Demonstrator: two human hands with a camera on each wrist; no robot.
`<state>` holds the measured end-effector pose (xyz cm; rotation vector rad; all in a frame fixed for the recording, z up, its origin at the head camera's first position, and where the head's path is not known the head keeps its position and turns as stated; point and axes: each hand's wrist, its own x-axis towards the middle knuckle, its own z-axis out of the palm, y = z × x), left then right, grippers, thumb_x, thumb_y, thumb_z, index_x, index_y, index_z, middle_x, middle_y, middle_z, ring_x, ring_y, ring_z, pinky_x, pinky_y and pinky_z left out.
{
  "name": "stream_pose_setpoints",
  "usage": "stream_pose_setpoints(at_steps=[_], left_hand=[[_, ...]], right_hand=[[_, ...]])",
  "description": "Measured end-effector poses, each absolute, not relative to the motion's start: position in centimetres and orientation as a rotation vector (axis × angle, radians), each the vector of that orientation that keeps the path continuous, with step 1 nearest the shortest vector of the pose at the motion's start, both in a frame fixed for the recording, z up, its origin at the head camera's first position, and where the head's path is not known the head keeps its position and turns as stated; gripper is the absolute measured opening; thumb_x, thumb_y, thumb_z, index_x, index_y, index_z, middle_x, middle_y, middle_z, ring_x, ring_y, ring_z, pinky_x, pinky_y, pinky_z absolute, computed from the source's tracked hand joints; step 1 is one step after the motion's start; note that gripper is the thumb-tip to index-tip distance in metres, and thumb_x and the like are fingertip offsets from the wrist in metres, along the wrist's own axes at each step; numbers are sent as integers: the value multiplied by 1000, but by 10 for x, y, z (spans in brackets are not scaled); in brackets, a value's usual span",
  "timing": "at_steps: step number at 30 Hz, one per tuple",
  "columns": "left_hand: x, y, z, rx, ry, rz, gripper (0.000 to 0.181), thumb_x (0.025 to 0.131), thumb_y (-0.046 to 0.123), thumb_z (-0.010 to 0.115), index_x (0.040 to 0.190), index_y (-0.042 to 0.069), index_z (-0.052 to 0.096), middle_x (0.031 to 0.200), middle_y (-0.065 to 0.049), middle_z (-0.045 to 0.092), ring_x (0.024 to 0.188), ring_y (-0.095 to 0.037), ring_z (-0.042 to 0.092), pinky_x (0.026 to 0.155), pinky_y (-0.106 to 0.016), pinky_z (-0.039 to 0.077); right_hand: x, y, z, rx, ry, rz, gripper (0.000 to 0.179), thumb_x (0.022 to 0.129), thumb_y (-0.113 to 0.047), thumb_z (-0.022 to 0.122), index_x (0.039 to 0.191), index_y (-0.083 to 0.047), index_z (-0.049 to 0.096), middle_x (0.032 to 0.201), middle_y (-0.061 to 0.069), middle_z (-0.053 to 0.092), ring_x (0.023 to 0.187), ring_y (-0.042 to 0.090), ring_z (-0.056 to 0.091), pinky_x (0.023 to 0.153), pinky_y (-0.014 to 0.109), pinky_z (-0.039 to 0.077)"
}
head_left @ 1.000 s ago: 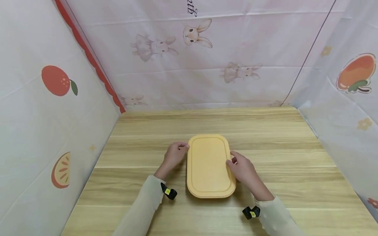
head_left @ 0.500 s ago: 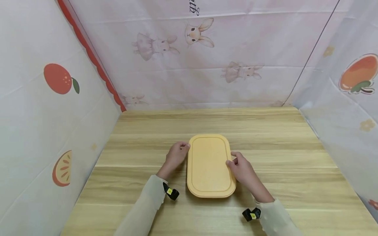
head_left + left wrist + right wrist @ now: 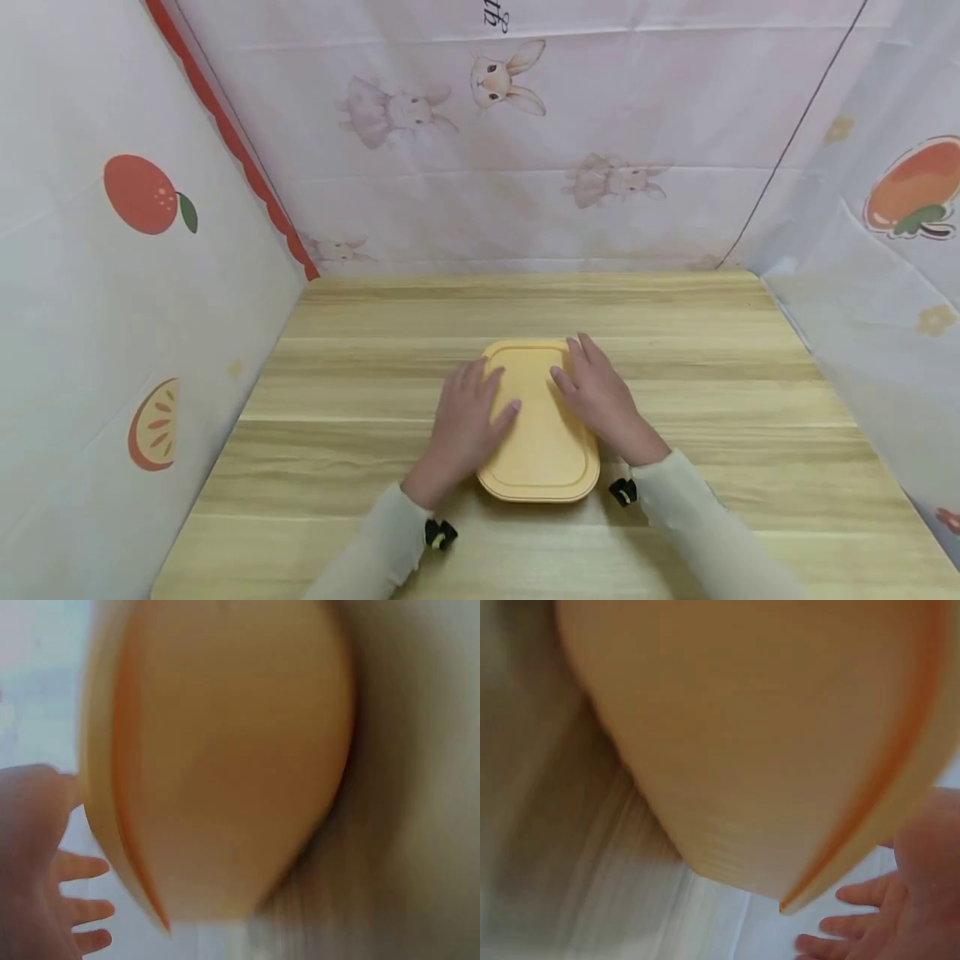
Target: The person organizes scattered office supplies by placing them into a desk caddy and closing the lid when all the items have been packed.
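A yellow rectangular box with a rounded lid (image 3: 542,446) lies lengthwise on the table, its lid seated on top. My left hand (image 3: 465,421) is over the lid's left edge, fingers spread and pointing away from me. Over the upper right edge is my right hand (image 3: 602,398), its fingers extended. Whether either hand touches the lid is hard to tell. Blurred in the left wrist view, the box's side wall (image 3: 232,750) stands beside the left fingers. The right wrist view shows the opposite wall (image 3: 742,735) and the right hand's separated fingers. The inside of the box is hidden.
The wood-grain table (image 3: 360,325) runs back to a pink cloth wall (image 3: 465,208) with printed rabbits. White cloth walls with fruit prints close off the left (image 3: 67,317) and right (image 3: 862,275) sides. A small black camera sits at each cuff.
Both hands have left the box's side edges, where they pinched the rim, and moved over the lid with fingers spread. The right hand has shifted farther away from me. The box stays put.
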<state>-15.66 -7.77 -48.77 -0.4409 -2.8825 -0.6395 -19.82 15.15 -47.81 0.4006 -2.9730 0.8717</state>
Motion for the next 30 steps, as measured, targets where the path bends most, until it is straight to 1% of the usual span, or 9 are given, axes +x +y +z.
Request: stream_pose_setpoints(at_steps=[2, 5, 7, 9, 13, 17, 25, 30], left_hand=[[-138, -70, -489, -567, -2927, -486, 70, 103, 61, 33, 154, 15, 42, 165, -15, 27, 153, -38, 19, 122, -58, 18], [-120, -61, -495, -674, -2986, -380, 76, 102, 68, 21, 157, 19, 37, 169, -12, 18, 157, -34, 7, 123, -59, 12], [-114, -59, -498, -694, -3024, -372, 78, 101, 69, 15, 159, 21, 34, 170, -10, 13, 158, -30, 3, 124, -59, 7], [-112, -59, -501, -698, -3054, -390, 78, 101, 69, 12, 160, 22, 31, 170, -8, 11, 158, -28, 1, 124, -59, 4], [-113, -61, -503, -691, -3082, -415, 76, 102, 68, 11, 161, 23, 28, 171, -6, 10, 158, -26, 1, 124, -58, 1], [-114, -61, -505, -668, -3069, -410, 73, 103, 66, 14, 160, 24, 30, 171, -5, 11, 158, -26, 4, 125, -57, 1], [-116, -61, -507, -653, -3055, -375, 68, 104, 62, 18, 160, 27, 31, 170, -4, 13, 158, -24, 6, 125, -56, 3], [-116, -62, -509, -655, -3052, -421, 69, 104, 62, 18, 159, 24, 32, 170, -5, 14, 158, -26, 9, 124, -58, 6]], right_hand=[[-206, 147, -482, 497, -2977, 757, 68, 107, -41, 43, 156, 4, 29, 165, 26, 18, 152, 44, 20, 122, 59, 19], [-213, 144, -488, 569, -2987, 652, 66, 107, -41, 40, 155, 3, 31, 165, 25, 19, 152, 43, 20, 123, 59, 12], [-215, 143, -492, 575, -2995, 619, 66, 107, -42, 39, 155, 3, 32, 165, 24, 22, 152, 42, 22, 123, 60, 12], [-215, 142, -495, 565, -2998, 613, 67, 107, -44, 39, 156, 2, 32, 164, 24, 25, 152, 41, 23, 123, 60, 13], [-216, 139, -499, 550, -2991, 606, 68, 107, -46, 37, 157, 1, 30, 164, 22, 27, 152, 39, 25, 123, 59, 15], [-218, 137, -500, 558, -2976, 587, 68, 107, -46, 37, 156, 0, 31, 163, 21, 28, 151, 39, 26, 123, 59, 17], [-217, 135, -500, 544, -2985, 586, 68, 107, -46, 37, 157, -1, 30, 164, 21, 28, 153, 38, 24, 124, 58, 15], [-216, 135, -499, 556, -2987, 608, 69, 107, -47, 36, 157, -1, 30, 164, 21, 26, 153, 40, 22, 123, 60, 12]])
